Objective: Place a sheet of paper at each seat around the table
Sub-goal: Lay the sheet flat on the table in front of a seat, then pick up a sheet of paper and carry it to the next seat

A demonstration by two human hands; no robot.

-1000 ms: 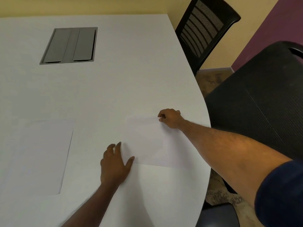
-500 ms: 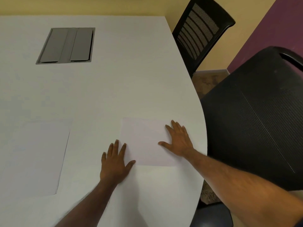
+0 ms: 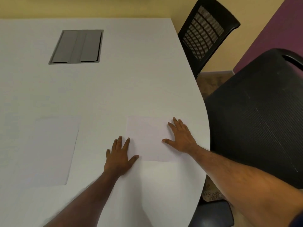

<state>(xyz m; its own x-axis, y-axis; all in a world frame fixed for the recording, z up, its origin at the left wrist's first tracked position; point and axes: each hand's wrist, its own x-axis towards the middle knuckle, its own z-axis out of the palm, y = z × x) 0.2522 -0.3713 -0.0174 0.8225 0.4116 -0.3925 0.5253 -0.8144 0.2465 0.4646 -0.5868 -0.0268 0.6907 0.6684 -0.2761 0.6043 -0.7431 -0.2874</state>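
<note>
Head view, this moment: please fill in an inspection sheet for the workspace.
Surface: white table with a curved right edge.
Job's things: one sheet of paper flat near the right edge; a second sheet flat farther left.
Clutter: nothing seen.
Grippers: left hand flat on the table, fingers spread, thumb at the right sheet's corner; right hand flat on that sheet, fingers spread.
Cables: nothing seen; grey hatch set into the tabletop, closed.
Surroundings: two black mesh chairs, near and far; yellow and purple walls.
</note>
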